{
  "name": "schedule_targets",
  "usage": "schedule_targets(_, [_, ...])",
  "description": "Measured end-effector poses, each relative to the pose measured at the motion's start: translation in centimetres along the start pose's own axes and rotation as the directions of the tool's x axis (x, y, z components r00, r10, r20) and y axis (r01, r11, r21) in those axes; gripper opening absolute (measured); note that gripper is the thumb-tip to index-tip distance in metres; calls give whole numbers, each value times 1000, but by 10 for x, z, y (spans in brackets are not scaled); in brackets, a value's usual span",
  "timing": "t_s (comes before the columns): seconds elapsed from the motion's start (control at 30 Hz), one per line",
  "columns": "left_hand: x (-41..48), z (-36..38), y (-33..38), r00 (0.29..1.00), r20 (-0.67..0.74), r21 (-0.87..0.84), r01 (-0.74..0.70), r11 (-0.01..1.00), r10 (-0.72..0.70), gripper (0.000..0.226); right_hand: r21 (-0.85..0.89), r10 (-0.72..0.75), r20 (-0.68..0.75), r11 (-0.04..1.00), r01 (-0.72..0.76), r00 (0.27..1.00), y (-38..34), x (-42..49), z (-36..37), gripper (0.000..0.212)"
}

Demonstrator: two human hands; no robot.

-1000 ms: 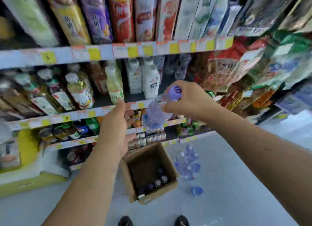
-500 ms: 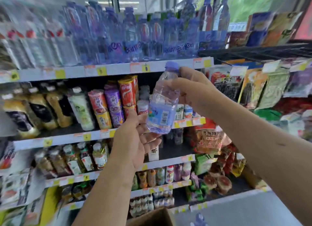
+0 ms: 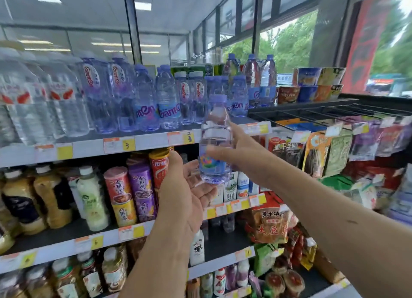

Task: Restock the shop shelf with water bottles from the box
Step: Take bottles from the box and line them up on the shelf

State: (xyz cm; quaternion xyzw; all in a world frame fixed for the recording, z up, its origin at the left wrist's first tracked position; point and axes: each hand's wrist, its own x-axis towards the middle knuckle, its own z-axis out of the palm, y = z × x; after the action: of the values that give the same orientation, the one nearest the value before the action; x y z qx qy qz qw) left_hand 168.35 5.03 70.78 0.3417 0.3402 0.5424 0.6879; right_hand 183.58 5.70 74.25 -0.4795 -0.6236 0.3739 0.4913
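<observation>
Head cam: right hand grips 1 water bottle w/ left hand under.

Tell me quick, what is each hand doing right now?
Left hand: open, palm up just under the water bottle.
Right hand: holding the water bottle round its middle.

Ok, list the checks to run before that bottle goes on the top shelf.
1. Right hand grips small bottle: ok.
2. Bottle upright, cap on: ok.
3. Left hand open under its base: ok; touching it: cannot tell.
4. Base above the top shelf edge: not ok, it shows lower.
5. Free slot among the shelved water bottles: cannot tell, the held bottle hides that spot.
</observation>
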Motion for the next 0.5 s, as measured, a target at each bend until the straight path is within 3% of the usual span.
schedule_targets(0.1, [24,2,14,1000,18,-35,-24,999,25,72,-76,52,-92,995,-59,994,5,21,6,97])
schedule_targets(0.13, [31,3,19,999,27,-48,-29,998,31,71,-46,44,-134,998,-50,990,6,29,6,101])
schedule_targets(0.2, [43,4,27,998,48,-69,-40,997,44,70,28,28,-191,999,-23,981,10,42,4,92])
schedule_targets(0.3, [60,11,35,995,87,-86,-49,995,57,72,159,14,-230,987,23,973,16,57,-1,63])
schedule_targets(0.37, [67,18,36,993,96,-91,-62,994,70,73,253,30,-216,967,27,976,18,66,-7,59])
schedule_targets(0.5, [75,32,34,993,102,-98,-58,994,68,76,211,56,-291,977,7,955,16,82,-23,59])
